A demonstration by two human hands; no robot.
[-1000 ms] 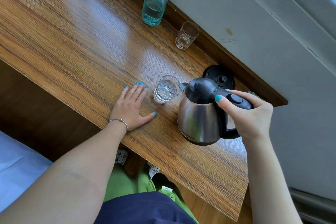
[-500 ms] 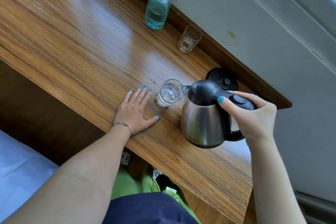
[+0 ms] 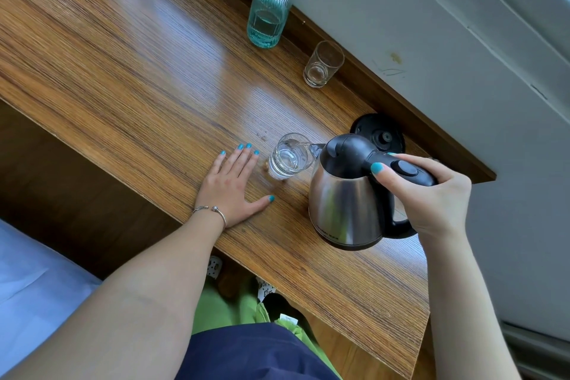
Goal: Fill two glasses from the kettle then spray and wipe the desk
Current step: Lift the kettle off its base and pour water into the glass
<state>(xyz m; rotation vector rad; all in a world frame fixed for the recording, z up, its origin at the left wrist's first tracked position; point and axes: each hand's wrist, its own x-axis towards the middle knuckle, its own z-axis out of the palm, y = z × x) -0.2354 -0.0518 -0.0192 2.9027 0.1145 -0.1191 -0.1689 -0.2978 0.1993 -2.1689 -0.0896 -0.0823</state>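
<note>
So, nearest the camera: a dark blue garment (image 3: pixel 256 355) w/ green fabric (image 3: pixel 228 308) behind it, under the desk (image 3: pixel 123 49) edge; pale blue bedding (image 3: pixel 34 290) at lower left.

Left hand (image 3: pixel 229 185) lies flat on the desk near its front edge, fingers straight and spread, thumb out to the side, gripping nothing. A thin bracelet (image 3: pixel 211 213) sits at the wrist. Fingertips are just beside the near glass (image 3: pixel 288 156) but apart from it.

Right hand (image 3: pixel 427 194) is wrapped round the black handle of the steel kettle (image 3: pixel 348 203), thumb along the top next to the lid button. The kettle is lifted off the desk and tilted toward the left, spout over the rim of the near glass; a thin stream of water runs from spout into the glass. That glass stands upright btwn the left hand and the kettle and is partly filled, approx. halfway, though clear water in clear glass makes the level hard to judge.

Just behind the kettle, its round black base (image 3: pixel 381 133) sits on the desk near the back edge.

Farther back, a second glass (image 3: pixel 322 65) stands upright by the raised back lip, apparently w/o water. Beyond it, to the left, a teal spray bottle (image 3: pixel 268 14) stands upright, roughly a third full of liquid, trigger head at the top edge of view. A grey wall (image 3: pixel 431 25) runs behind the desk.
</note>
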